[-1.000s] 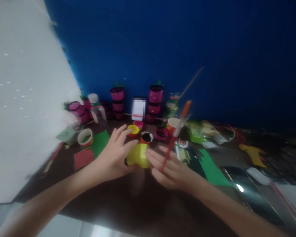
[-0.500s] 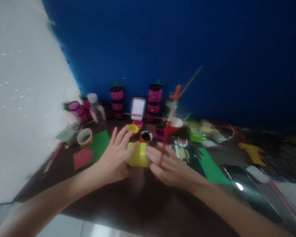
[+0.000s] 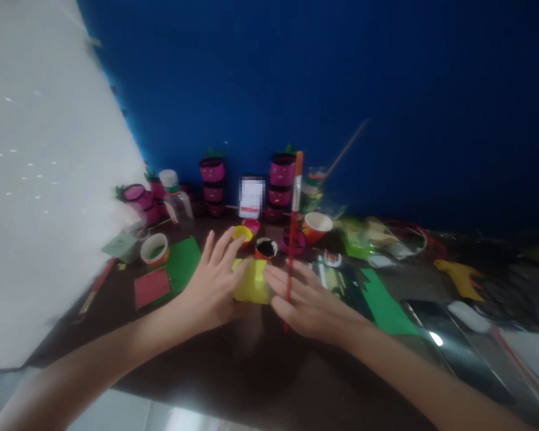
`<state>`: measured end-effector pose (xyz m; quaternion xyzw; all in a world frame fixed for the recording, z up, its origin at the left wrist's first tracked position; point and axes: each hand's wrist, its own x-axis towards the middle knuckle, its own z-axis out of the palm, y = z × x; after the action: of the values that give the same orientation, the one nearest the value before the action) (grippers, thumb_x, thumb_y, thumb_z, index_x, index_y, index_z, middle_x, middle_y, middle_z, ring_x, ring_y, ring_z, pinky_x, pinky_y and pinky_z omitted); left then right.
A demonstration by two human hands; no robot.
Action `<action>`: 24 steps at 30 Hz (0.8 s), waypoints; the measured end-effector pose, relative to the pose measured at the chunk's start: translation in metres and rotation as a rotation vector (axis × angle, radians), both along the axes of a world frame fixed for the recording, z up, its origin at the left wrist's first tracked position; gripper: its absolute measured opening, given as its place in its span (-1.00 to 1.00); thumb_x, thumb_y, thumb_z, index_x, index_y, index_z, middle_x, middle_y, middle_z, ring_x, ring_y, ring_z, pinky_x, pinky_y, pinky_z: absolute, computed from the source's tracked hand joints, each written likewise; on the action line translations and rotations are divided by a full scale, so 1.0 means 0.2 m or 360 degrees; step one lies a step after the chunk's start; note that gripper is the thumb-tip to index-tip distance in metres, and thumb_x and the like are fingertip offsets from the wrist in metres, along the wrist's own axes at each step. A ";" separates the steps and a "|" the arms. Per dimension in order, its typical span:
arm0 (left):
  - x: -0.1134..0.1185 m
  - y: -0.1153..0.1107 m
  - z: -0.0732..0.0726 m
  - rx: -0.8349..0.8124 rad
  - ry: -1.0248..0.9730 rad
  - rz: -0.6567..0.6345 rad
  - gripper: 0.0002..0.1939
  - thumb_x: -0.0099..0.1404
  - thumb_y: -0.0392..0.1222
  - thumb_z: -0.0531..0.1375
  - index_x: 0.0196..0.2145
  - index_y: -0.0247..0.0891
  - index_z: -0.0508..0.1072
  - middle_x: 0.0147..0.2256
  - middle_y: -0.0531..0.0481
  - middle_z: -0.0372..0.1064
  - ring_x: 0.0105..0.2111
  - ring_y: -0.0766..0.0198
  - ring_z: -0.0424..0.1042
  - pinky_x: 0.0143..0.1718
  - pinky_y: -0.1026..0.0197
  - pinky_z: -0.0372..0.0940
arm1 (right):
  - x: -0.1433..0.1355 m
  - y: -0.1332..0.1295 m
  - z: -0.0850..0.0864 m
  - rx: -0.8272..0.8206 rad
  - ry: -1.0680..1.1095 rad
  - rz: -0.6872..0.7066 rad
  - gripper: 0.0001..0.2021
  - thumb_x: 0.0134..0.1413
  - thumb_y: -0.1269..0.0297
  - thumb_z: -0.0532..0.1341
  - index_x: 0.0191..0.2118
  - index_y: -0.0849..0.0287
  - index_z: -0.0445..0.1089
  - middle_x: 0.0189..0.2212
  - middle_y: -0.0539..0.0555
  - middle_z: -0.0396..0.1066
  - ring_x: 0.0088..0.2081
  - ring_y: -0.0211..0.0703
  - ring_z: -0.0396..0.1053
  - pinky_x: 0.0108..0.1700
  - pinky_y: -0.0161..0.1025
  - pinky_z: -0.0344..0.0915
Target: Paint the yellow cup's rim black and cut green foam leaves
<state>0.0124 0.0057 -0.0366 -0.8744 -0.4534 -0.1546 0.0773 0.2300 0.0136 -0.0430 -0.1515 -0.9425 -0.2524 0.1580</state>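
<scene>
A small piece of yellow paper (image 3: 251, 290) with a bent, raised part is between my two hands, low over the dark table. My left hand (image 3: 215, 281) has its thumb on the paper's left side, while its other fingers stretch forward beside a yellow cup (image 3: 241, 233). The fingertips of my right hand (image 3: 308, 299) touch the paper's right side. A red-handled paintbrush (image 3: 291, 239) stands nearly upright between the fingers of that hand, its orange bristles up. Just beyond the paper is a cup of dark paint (image 3: 266, 247).
Stacked purple cups (image 3: 282, 173) with faces and a phone (image 3: 251, 197) stand along the blue wall. At left lie green paper (image 3: 182, 263), red paper (image 3: 153, 287) and a paint cup (image 3: 154, 248). To the right are a dark tablet (image 3: 458, 347) and a yellow glue gun (image 3: 460, 278).
The paintbrush in my right hand has swung left, from leaning right to nearly upright. The yellow paper has shifted slightly, and both hands are almost where they were.
</scene>
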 end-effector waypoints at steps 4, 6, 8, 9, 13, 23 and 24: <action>0.00 0.01 -0.02 0.0035 -0.0016 -0.0008 -0.30 -0.02 0.09 0.23 0.03 -0.33 0.27 0.16 -0.36 0.01 0.23 -0.22 -0.22 0.19 -0.30 -0.33 | 0.00 0.00 0.00 -0.0005 -0.0008 -0.0002 -0.82 0.12 0.55 -0.04 -0.29 0.22 0.24 -0.04 0.27 0.35 0.10 -0.01 0.21 0.13 0.11 0.06; 0.00 0.01 -0.03 0.0048 -0.0020 -0.0003 -0.31 -0.02 0.09 0.23 0.02 -0.33 0.28 0.16 -0.36 0.02 0.24 -0.20 -0.23 0.19 -0.29 -0.35 | 0.00 0.00 0.00 0.0000 -0.0009 -0.0004 -0.81 0.12 0.55 -0.05 -0.28 0.21 0.24 -0.05 0.25 0.36 0.09 -0.04 0.21 0.14 0.10 0.06; 0.00 0.01 -0.04 0.0047 -0.0016 0.0001 -0.28 -0.03 0.09 0.23 0.04 -0.34 0.26 0.16 -0.35 0.02 0.24 -0.19 -0.23 0.19 -0.28 -0.36 | 0.00 -0.01 0.00 0.0008 0.0000 0.0000 -0.81 0.12 0.55 -0.05 -0.29 0.20 0.24 -0.06 0.24 0.37 0.09 -0.04 0.22 0.15 0.10 0.06; 0.00 0.01 -0.04 0.0044 -0.0013 0.0000 -0.26 -0.03 0.09 0.23 0.06 -0.34 0.24 0.16 -0.35 0.02 0.24 -0.20 -0.23 0.19 -0.28 -0.36 | 0.00 -0.01 0.00 0.0012 0.0005 0.0006 -0.81 0.12 0.56 -0.05 -0.30 0.21 0.24 -0.06 0.24 0.37 0.09 -0.04 0.22 0.15 0.10 0.06; 0.00 0.01 -0.04 0.0045 -0.0012 -0.0017 -0.22 -0.04 0.12 0.23 0.07 -0.35 0.22 0.16 -0.36 0.02 0.24 -0.20 -0.22 0.19 -0.29 -0.36 | 0.00 -0.01 -0.01 0.0019 0.0013 0.0015 -0.82 0.11 0.56 -0.04 -0.28 0.23 0.24 -0.06 0.27 0.37 0.08 0.00 0.23 0.14 0.12 0.07; 0.00 0.01 -0.05 0.0063 -0.0055 -0.0029 -0.28 -0.05 0.07 0.26 0.04 -0.31 0.26 0.18 -0.34 -0.04 0.23 -0.23 -0.21 0.18 -0.32 -0.30 | 0.00 -0.01 0.00 0.0010 0.0005 0.0028 -0.82 0.14 0.54 -0.06 -0.29 0.22 0.24 -0.08 0.27 0.38 0.08 -0.01 0.23 0.13 0.13 0.08; 0.00 0.01 -0.05 0.0065 -0.0060 -0.0029 -0.29 -0.04 0.07 0.25 0.03 -0.31 0.27 0.18 -0.34 -0.03 0.23 -0.23 -0.20 0.18 -0.32 -0.30 | 0.00 -0.01 0.00 0.0011 0.0007 0.0027 -0.82 0.14 0.54 -0.06 -0.29 0.21 0.24 -0.08 0.26 0.38 0.09 -0.02 0.23 0.13 0.13 0.08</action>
<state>0.0116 0.0080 -0.0464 -0.8736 -0.4436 -0.1809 0.0851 0.2290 0.0124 -0.0438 -0.1435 -0.9426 -0.2539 0.1626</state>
